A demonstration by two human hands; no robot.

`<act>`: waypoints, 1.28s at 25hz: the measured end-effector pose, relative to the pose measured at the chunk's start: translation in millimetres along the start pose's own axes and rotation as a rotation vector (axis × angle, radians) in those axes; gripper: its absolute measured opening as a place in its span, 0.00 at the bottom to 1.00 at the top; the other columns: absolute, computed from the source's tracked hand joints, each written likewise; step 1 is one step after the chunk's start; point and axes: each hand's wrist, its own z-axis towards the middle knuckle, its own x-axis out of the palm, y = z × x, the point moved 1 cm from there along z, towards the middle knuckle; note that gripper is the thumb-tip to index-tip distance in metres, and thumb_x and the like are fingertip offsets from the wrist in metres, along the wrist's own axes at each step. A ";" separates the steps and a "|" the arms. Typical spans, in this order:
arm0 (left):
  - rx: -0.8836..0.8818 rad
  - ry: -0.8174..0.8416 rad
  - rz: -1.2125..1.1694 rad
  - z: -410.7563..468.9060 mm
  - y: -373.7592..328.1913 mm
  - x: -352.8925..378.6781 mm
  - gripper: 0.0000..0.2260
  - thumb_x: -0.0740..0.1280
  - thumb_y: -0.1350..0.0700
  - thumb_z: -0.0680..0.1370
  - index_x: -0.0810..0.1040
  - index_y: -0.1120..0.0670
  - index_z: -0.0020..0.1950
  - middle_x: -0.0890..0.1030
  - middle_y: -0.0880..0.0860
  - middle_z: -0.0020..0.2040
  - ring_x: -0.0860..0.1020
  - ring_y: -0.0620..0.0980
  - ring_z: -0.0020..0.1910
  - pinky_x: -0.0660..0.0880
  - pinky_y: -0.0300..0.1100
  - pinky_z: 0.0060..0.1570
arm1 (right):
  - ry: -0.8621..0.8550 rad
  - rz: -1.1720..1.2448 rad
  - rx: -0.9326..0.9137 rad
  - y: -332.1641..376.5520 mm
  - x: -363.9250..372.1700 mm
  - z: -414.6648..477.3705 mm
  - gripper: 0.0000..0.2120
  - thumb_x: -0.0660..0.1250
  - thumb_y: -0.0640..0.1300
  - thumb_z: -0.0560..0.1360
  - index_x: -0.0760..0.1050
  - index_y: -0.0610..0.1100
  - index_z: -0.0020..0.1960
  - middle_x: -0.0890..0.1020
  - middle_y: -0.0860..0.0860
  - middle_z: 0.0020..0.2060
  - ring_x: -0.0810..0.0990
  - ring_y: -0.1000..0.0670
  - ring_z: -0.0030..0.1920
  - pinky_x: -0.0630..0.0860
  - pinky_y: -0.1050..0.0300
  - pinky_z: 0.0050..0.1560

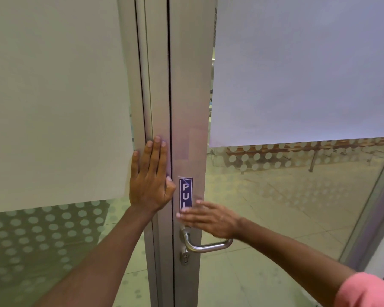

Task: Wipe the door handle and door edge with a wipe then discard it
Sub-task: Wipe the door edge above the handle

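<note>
Two bare hands at the aluminium door: left hand (150, 180) spread flat against the frame beside the door edge (170, 107); right hand (205, 218) open, fingers extended, blurred, just above the steel lever handle (206, 244), covering the "PULL" sticker (185, 192). No wipe visible.

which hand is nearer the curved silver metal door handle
Right. The right hand hovers just above the curved silver metal door handle; the left hand lies flat on the frame, higher and leftward.
</note>
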 end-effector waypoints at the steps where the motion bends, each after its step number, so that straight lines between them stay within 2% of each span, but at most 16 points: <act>1: -0.001 -0.001 -0.003 -0.4 -0.1 0.5 0.38 0.54 0.51 0.72 0.45 0.58 0.80 0.43 0.55 0.81 0.45 0.53 0.80 0.41 0.53 0.78 | 0.041 -0.036 -0.040 5.6 2.7 -5.6 0.37 0.67 0.45 0.75 0.51 0.48 0.77 0.54 0.52 0.77 0.50 0.53 0.77 0.29 0.49 0.75; 2: -0.004 -0.003 -0.001 -0.4 -0.3 1.0 0.38 0.54 0.51 0.72 0.45 0.58 0.80 0.43 0.55 0.81 0.45 0.54 0.80 0.41 0.53 0.78 | 0.050 -0.078 -0.058 4.4 2.0 -8.0 0.36 0.67 0.47 0.76 0.51 0.49 0.77 0.55 0.53 0.76 0.51 0.54 0.76 0.29 0.49 0.75; 4: -0.003 -0.002 0.008 -0.6 -0.8 1.1 0.38 0.53 0.51 0.72 0.46 0.58 0.80 0.43 0.55 0.81 0.45 0.53 0.80 0.41 0.53 0.78 | -0.038 -0.126 0.001 -13.6 -8.6 -2.6 0.34 0.62 0.43 0.75 0.50 0.48 0.77 0.54 0.52 0.76 0.50 0.54 0.76 0.31 0.47 0.76; 7: -0.005 0.001 -0.001 -0.3 0.0 0.7 0.37 0.53 0.50 0.72 0.45 0.58 0.80 0.42 0.55 0.81 0.45 0.53 0.80 0.41 0.53 0.78 | -0.205 -0.089 0.270 -55.4 -37.8 22.8 0.34 0.53 0.37 0.75 0.47 0.45 0.79 0.51 0.49 0.78 0.48 0.51 0.78 0.35 0.45 0.77; 9: -0.004 0.000 0.000 -0.4 -0.8 0.5 0.37 0.53 0.51 0.72 0.45 0.58 0.80 0.43 0.55 0.81 0.45 0.53 0.80 0.41 0.53 0.78 | -0.311 -0.065 0.461 -70.5 -51.8 38.9 0.31 0.55 0.38 0.78 0.49 0.43 0.79 0.51 0.47 0.79 0.50 0.49 0.79 0.38 0.44 0.77; 11: -0.010 0.006 0.005 -0.5 -0.9 0.4 0.37 0.53 0.51 0.72 0.45 0.58 0.80 0.43 0.55 0.81 0.46 0.54 0.80 0.41 0.53 0.78 | -0.399 -0.011 0.576 -64.8 -54.2 52.7 0.30 0.54 0.38 0.79 0.50 0.41 0.79 0.51 0.45 0.78 0.51 0.48 0.79 0.40 0.44 0.77; 13: -0.011 0.004 0.005 -1.0 -1.2 0.2 0.37 0.53 0.50 0.73 0.45 0.58 0.80 0.43 0.55 0.81 0.45 0.53 0.80 0.41 0.53 0.78 | -0.429 0.043 0.591 -46.0 -49.8 62.1 0.31 0.55 0.38 0.78 0.48 0.41 0.78 0.50 0.44 0.78 0.50 0.47 0.78 0.40 0.44 0.77; 15: -0.009 0.004 0.000 -0.2 -0.8 0.4 0.37 0.53 0.50 0.73 0.46 0.58 0.80 0.42 0.55 0.81 0.44 0.53 0.80 0.41 0.53 0.78 | -0.386 0.089 0.523 -27.1 -38.7 63.5 0.34 0.58 0.37 0.76 0.47 0.41 0.78 0.49 0.45 0.78 0.49 0.46 0.79 0.40 0.45 0.78; 19: -0.005 0.001 0.001 0.2 -0.9 -0.4 0.38 0.54 0.50 0.72 0.46 0.58 0.80 0.43 0.55 0.81 0.45 0.53 0.80 0.42 0.53 0.78 | -0.130 0.101 0.289 3.6 -12.2 31.2 0.36 0.58 0.39 0.76 0.46 0.43 0.79 0.45 0.47 0.79 0.44 0.48 0.79 0.34 0.47 0.77; 21: -0.006 0.005 -0.004 -0.3 -0.2 -0.1 0.38 0.54 0.51 0.72 0.46 0.58 0.80 0.43 0.55 0.81 0.46 0.54 0.80 0.42 0.53 0.78 | 0.002 0.098 0.150 15.3 -2.3 10.5 0.39 0.63 0.42 0.76 0.45 0.44 0.79 0.46 0.48 0.79 0.41 0.49 0.79 0.30 0.49 0.76; 24: -0.010 0.013 -0.001 -0.4 -0.3 -0.1 0.38 0.54 0.51 0.71 0.46 0.58 0.80 0.44 0.55 0.81 0.47 0.54 0.80 0.42 0.53 0.78 | 0.023 0.014 0.091 4.2 -5.6 0.6 0.40 0.65 0.42 0.75 0.45 0.45 0.79 0.50 0.49 0.79 0.45 0.49 0.78 0.30 0.48 0.76; 26: -0.011 0.008 -0.005 -1.1 -0.5 0.8 0.38 0.54 0.51 0.71 0.47 0.58 0.80 0.45 0.56 0.81 0.47 0.55 0.80 0.42 0.53 0.78 | -0.048 -0.020 0.177 -21.5 -19.9 4.7 0.39 0.61 0.39 0.73 0.45 0.45 0.79 0.47 0.48 0.78 0.44 0.49 0.78 0.31 0.46 0.76; 29: -0.009 0.012 -0.014 -1.7 -0.2 1.9 0.38 0.54 0.51 0.71 0.47 0.58 0.80 0.46 0.56 0.81 0.48 0.55 0.80 0.41 0.54 0.78 | -0.196 -0.030 0.415 -67.2 -50.1 20.4 0.41 0.58 0.34 0.71 0.42 0.44 0.79 0.42 0.47 0.79 0.42 0.49 0.79 0.32 0.45 0.76; 32: -0.014 0.020 -0.029 -2.0 -0.2 2.4 0.39 0.55 0.51 0.71 0.47 0.58 0.80 0.45 0.56 0.81 0.47 0.54 0.80 0.41 0.53 0.78 | -0.329 0.016 0.624 -83.3 -68.2 40.7 0.39 0.61 0.33 0.74 0.44 0.42 0.79 0.45 0.46 0.79 0.46 0.48 0.79 0.37 0.45 0.77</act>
